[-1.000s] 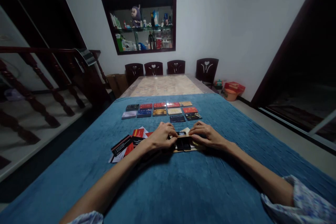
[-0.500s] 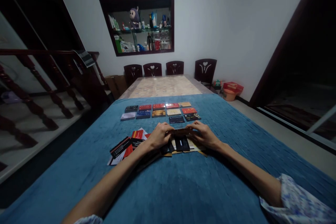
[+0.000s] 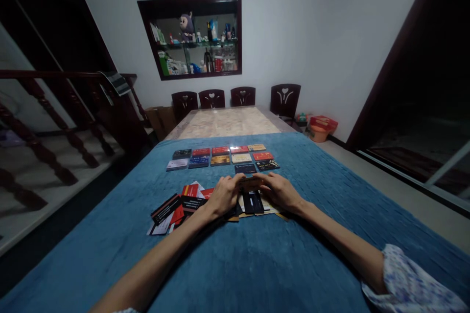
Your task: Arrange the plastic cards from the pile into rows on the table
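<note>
Between them, my left hand (image 3: pixel 224 195) and my right hand (image 3: pixel 281 190) grip a small brownish stack of cards (image 3: pixel 250 184) by its two ends, held on edge. How many cards are in it cannot be made out. Under the hands lie loose cards, among them a black card (image 3: pixel 253 203) and pale yellow ones, partly covered by my fingers. Left of my left wrist is a messy pile of red, white and black cards (image 3: pixel 167 209). Just beyond my fingers sits a dark card stack (image 3: pixel 245 169).
Neat card stacks stand in rows farther off, including a gold stack (image 3: pixel 220 160) and a black stack (image 3: pixel 267 165). A blue cloth (image 3: pixel 121 205) covers the near table; bare marbled tabletop (image 3: pixel 223 121) shows behind. Dark chairs (image 3: pixel 285 100) line the far end.
Both hands still hold the stack. Its face is tipped a little more into view, and my fingers have shifted slightly along its ends. The camera view has moved a little.
</note>
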The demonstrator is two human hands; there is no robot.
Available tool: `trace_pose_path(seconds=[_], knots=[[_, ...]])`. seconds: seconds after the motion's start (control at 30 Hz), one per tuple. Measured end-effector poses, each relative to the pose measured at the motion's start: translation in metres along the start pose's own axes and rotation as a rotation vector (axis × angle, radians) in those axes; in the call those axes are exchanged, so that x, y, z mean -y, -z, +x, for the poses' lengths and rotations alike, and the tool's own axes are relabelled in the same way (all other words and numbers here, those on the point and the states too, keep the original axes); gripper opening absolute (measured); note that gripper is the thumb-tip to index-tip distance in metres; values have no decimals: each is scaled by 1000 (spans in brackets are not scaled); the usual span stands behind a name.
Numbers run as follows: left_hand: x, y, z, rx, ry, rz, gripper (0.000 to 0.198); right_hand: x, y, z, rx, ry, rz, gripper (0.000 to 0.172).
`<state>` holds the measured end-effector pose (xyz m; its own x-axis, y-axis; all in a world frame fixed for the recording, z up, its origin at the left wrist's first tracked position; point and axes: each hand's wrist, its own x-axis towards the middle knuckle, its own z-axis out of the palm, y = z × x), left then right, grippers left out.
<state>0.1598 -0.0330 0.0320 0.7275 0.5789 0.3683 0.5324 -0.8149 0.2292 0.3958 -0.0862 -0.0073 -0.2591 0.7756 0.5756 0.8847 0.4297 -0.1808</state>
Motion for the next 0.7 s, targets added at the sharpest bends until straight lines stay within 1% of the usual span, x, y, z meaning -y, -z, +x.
trace_pose_path(seconds=[0.2,0.3,0.5,0.57,0.7], knots=[[1,-2,0,-51,18,-31,44,0,-1,3,-24,112,-33,52],[1,1,1,-39,33,-41,46,2,2,4,-22,127,-30,56],[0,2,3,-29,73,-76,47,5,9,5,19,136,22,69],[1,1,3,-23,78,-98,48,6,11,6,29,125,17,69],[2,1,3,-8,69,-117,51,5,12,7,53,107,-23,59]])
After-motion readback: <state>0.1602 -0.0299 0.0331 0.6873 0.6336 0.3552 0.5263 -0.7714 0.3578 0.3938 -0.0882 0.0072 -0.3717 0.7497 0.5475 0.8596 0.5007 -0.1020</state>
